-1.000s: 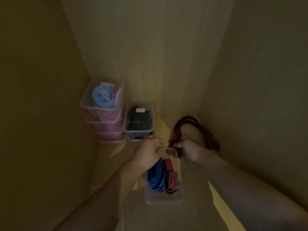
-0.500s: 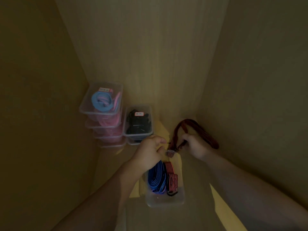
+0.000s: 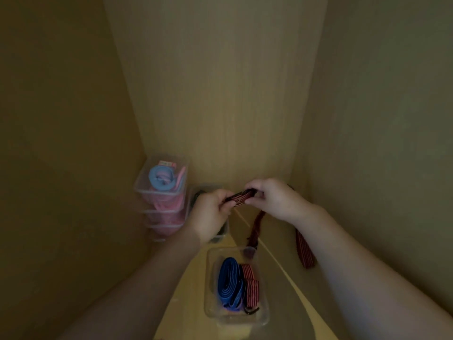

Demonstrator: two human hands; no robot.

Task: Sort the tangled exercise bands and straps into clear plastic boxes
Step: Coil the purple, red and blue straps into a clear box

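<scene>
While the strap (image 3: 239, 198) is pinched between curled fingers of the left hand (image 3: 209, 214) and right hand (image 3: 275, 200), it is best folded in short, even laps to fit the box (image 3: 208, 285) below. Both hands are held above the box, the strap's tails hanging toward it.

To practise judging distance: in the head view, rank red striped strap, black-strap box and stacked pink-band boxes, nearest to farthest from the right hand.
1. Red striped strap, gripped in the right hand.
2. Black-strap box, behind the left hand.
3. Stacked pink-band boxes, far left.
</scene>
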